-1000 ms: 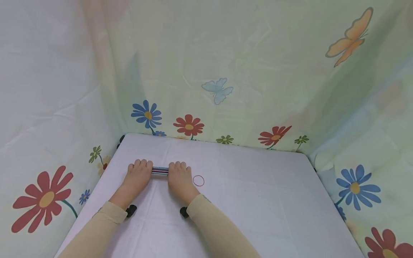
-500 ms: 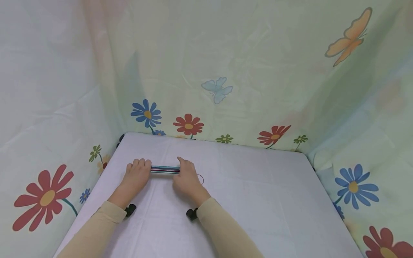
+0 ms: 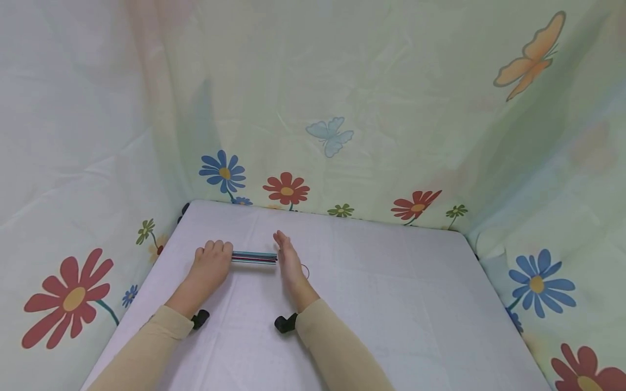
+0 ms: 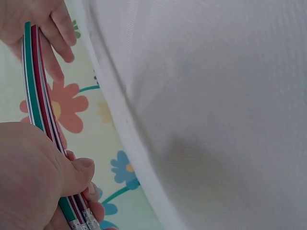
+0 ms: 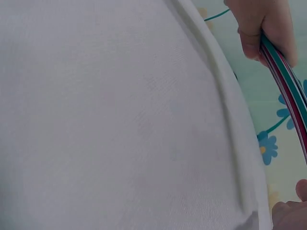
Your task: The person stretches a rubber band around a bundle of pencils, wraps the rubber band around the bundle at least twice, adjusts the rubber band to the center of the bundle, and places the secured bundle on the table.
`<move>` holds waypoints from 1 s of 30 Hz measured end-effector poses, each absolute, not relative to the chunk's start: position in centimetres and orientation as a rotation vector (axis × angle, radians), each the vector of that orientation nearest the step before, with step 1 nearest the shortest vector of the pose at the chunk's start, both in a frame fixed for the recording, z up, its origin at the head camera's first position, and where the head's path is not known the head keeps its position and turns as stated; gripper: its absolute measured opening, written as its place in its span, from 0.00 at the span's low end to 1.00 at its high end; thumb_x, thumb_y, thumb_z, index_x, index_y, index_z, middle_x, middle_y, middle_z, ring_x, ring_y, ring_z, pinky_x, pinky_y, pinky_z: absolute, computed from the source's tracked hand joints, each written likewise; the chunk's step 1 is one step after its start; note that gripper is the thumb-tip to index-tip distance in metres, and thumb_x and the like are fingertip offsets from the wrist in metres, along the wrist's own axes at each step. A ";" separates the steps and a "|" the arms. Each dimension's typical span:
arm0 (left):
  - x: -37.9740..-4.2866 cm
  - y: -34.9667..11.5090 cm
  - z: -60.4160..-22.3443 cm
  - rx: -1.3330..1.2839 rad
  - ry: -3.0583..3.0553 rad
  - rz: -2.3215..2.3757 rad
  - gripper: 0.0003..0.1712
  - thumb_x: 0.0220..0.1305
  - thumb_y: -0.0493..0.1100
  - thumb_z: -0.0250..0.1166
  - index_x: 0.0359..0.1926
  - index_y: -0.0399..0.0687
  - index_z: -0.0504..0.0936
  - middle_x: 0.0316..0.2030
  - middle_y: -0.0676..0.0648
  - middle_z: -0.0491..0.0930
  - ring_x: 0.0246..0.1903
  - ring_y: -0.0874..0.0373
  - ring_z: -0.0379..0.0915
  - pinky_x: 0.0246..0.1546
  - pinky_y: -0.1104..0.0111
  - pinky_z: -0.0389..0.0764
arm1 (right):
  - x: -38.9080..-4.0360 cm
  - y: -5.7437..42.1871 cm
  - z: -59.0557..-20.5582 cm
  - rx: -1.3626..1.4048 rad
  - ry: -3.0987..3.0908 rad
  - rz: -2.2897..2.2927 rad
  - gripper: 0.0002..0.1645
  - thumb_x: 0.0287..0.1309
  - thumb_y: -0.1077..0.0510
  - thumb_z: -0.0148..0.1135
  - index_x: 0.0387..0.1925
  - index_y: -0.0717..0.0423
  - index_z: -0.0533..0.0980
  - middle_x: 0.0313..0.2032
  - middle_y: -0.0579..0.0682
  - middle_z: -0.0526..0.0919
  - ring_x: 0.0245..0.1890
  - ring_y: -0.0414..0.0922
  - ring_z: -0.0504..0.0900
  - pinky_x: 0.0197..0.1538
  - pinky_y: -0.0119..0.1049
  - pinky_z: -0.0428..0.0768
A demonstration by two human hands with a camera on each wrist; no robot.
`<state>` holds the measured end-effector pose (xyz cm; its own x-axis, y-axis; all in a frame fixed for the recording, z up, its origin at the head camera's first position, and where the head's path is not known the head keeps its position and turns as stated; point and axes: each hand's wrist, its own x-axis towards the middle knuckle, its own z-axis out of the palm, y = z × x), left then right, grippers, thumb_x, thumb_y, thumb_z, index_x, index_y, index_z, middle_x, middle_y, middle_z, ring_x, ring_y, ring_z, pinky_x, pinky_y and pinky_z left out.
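Note:
My left hand (image 3: 209, 270) grips a bundle of striped pencils (image 3: 254, 257) by one end, held level above the white table. Teal, dark red and silver-white barrels show in the left wrist view, where silver ferrules (image 4: 80, 223) poke out below the thumb. At the bundle's other end my right hand (image 3: 291, 267) stands on edge, its fingers straight and the palm right at the pencil tips. Only part of that right hand (image 5: 290, 215) shows in the right wrist view's lower corner. Beside it on the table lies a thin red ring (image 3: 308, 273), partly hidden by the hand.
A white cloth covers the table (image 3: 391, 293). Flower-and-butterfly printed curtains (image 3: 391, 108) hang along its back and both sides. A black wrist-camera mount (image 3: 285, 324) juts out under the right sleeve, with another (image 3: 200, 319) under the left.
My right hand has let go of the pencils, slid rightward to their end and straightened its fingers. More of the bundle now shows. The left hand keeps its grip and has barely moved.

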<state>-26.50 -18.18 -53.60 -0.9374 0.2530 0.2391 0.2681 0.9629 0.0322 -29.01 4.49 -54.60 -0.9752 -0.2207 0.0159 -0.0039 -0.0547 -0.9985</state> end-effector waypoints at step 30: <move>-25.9 -17.2 -52.2 -0.382 -2.886 -0.106 0.06 0.79 0.37 0.60 0.43 0.39 0.72 0.36 0.41 0.74 0.40 0.44 0.68 0.42 0.49 0.72 | -29.3 3.6 -54.0 -0.230 2.110 -2.222 0.41 0.86 0.37 0.24 0.84 0.54 0.56 0.82 0.56 0.64 0.86 0.55 0.54 0.87 0.55 0.49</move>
<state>-25.85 -17.21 -52.23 -0.9402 0.2479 0.2337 0.2644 0.9635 0.0417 -29.29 3.57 -53.95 -0.9865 -0.1524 0.0605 -0.0526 -0.0559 -0.9971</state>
